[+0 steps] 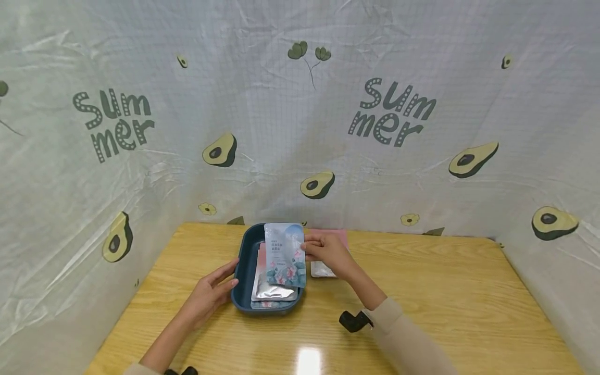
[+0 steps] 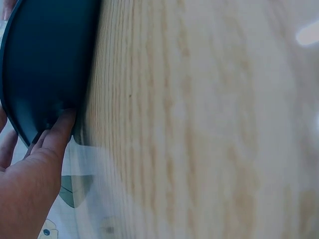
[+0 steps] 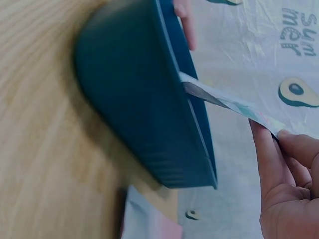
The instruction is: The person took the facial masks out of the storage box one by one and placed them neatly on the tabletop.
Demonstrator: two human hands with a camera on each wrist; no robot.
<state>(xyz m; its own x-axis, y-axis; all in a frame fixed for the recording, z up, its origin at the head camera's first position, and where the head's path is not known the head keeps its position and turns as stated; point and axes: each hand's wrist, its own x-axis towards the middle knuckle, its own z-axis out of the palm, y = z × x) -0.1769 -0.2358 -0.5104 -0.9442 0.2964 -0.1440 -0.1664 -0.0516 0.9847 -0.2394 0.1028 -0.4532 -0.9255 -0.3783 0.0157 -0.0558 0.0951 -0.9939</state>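
Observation:
A dark blue plastic basin (image 1: 242, 284) stands on the table with several flat packets inside, among them a silver and pink one (image 1: 276, 291). Over its right side, a pale blue sachet with pink flowers (image 1: 284, 255) is pinched between the thumb and fingers of my right hand (image 1: 328, 252). In the right wrist view this sachet (image 3: 234, 104) slants across the basin's rim. My left hand (image 1: 208, 294) touches the basin's left outer wall with extended fingers; the left wrist view shows those fingers (image 2: 60, 130) against the wall.
Just right of the basin, partly behind my right hand, lies a pink and silver packet (image 1: 323, 269). The wooden table (image 1: 422, 291) ends at a pale curtain (image 1: 262, 192) printed with avocados. A black wrist mount (image 1: 353, 321) sits by my right sleeve.

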